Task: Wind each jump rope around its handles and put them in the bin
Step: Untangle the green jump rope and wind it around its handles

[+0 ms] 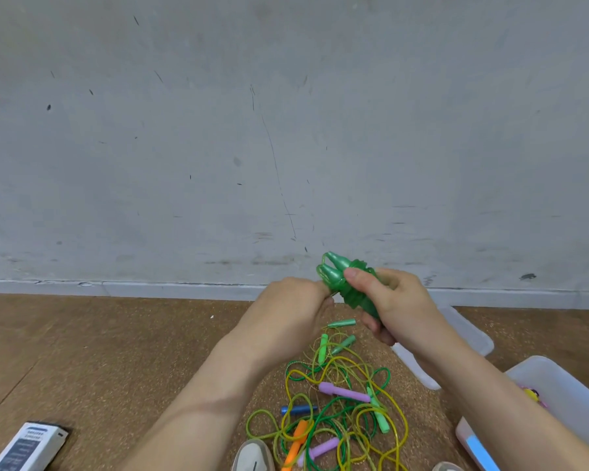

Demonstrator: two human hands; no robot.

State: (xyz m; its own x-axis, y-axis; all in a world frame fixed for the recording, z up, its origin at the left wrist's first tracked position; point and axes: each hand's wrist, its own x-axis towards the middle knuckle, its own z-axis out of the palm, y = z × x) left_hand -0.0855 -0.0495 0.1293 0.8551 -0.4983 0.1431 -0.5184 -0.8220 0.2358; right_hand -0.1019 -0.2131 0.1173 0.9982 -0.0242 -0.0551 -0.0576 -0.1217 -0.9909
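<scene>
Jump rope (356, 292), wound round handles (336, 272), gripped in right hand (398, 304); left hand (295, 300) pinches its end alongside.

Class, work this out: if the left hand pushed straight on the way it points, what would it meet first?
The green jump rope gripped by the right hand; the left hand seems to pinch its cord.

Grn rope (354, 295) wound on handles (335, 266); other ropes (344, 392) tangled heap.
</scene>
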